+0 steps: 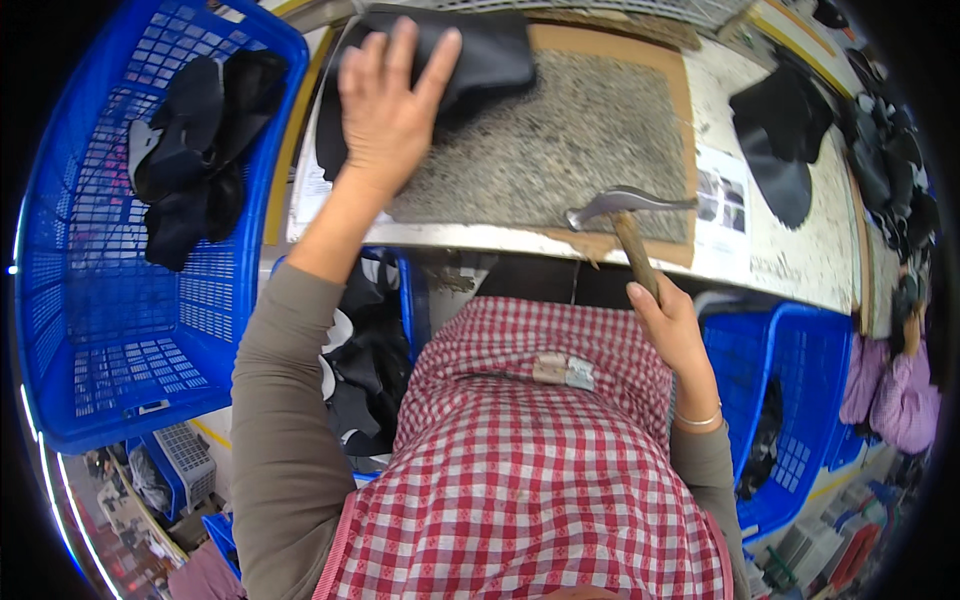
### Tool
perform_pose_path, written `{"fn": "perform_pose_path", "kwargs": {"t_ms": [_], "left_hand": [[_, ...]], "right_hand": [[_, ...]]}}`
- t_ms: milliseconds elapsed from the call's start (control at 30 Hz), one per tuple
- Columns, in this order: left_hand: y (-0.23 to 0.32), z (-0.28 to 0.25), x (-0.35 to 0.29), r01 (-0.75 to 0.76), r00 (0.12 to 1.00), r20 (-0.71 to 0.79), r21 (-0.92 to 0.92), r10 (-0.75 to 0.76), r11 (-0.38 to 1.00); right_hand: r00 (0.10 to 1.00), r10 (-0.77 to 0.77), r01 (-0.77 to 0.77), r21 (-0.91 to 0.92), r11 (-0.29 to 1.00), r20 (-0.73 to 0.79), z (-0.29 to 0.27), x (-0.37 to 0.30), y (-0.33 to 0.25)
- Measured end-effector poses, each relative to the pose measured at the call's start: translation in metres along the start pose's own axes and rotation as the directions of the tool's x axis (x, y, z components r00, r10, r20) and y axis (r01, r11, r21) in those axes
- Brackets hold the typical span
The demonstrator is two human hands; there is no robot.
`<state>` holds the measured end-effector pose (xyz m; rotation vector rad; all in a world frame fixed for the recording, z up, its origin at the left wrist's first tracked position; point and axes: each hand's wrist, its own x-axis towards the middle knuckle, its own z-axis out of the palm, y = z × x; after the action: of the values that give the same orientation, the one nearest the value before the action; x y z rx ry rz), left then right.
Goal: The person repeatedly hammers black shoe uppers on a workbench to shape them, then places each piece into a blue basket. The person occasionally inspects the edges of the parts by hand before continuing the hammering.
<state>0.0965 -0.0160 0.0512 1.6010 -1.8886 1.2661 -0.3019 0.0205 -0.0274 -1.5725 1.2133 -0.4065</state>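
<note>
Head view: my left hand (385, 110) is lying fingers apart on a black piece (490, 60) at the counter's (800, 245) far left, partly over the grey pad (560, 130).
Hammer (632, 240): my right hand (672, 322) is gripping its wooden handle; whether its head is touching the pad, I cannot tell.
Slip risk: uneven palm pressure could be sending the piece toward the blue basket (284, 120).
Bruise risk: stray blows could be catching my spread fingers.
</note>
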Motion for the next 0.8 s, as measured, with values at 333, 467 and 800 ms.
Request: {"fn": "perform_pose_path", "kwargs": {"t_ms": [333, 467, 800], "left_hand": [[0.089, -0.026, -0.028, -0.146, 0.872, 0.450, -0.131, 0.190, 0.981], [0.081, -0.035, -0.045, 0.336, 0.631, 0.776, -0.285, 0.011, 0.898], [0.077, -0.019, -0.070, 0.738, 0.626, 0.764, -0.515, -0.157, 0.436]], "right_hand": [[0.991, -0.103, 0.077, -0.266, 0.961, -0.082, -0.009, -0.030, -0.008], [0.936, -0.337, 0.261, -0.442, 0.858, -0.102, -0.006, -0.014, -0.022], [0.900, -0.435, 0.292, -0.733, 0.614, -0.006, -0.005, 0.063, -0.080]]}}
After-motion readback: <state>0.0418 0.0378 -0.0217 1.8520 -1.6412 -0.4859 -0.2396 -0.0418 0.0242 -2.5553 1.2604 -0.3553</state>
